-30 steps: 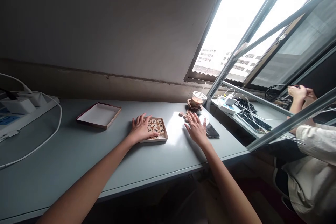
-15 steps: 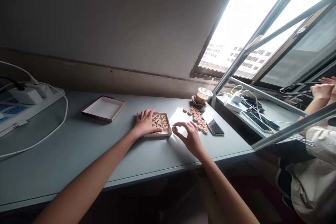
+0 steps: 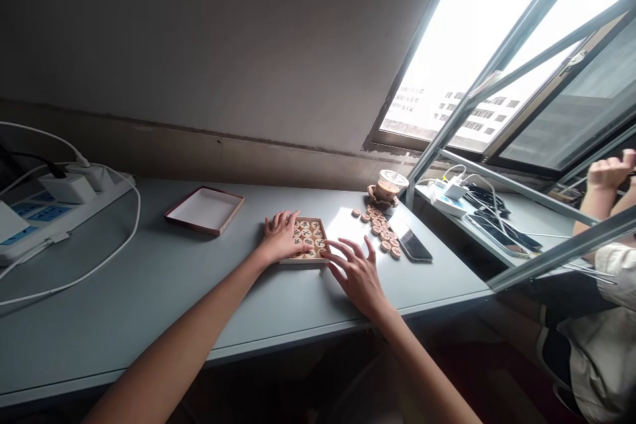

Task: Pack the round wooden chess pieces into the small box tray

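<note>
A shallow square box (image 3: 324, 233) stands on the desk with rows of round wooden Chinese chess pieces (image 3: 307, 234) in it. My left hand (image 3: 281, 238) lies over the box's left side, fingers spread, thumb reaching across the near pieces; it hides part of the left rows. At the right edge is my right hand (image 3: 358, 273), its fingers apart. Its thumb and index tips are by a piece (image 3: 322, 253) in the near right corner. More chess pieces (image 3: 382, 228) lie loose in a cluster to the right of the box.
The upturned box lid (image 3: 206, 211) sits at the left. A phone (image 3: 415, 245) and a drink cup (image 3: 388, 187) in a holder are beyond the loose pieces. A power strip (image 3: 54, 212) with cables occupies the far left. Metal bars (image 3: 447, 132) separate a neighbouring desk, where a person's hand (image 3: 609, 171) shows.
The chess piece that my right hand pinched beside the box is now in the near right corner, and those fingers have spread. My left hand stays on the box. The camera view has shifted slightly.
</note>
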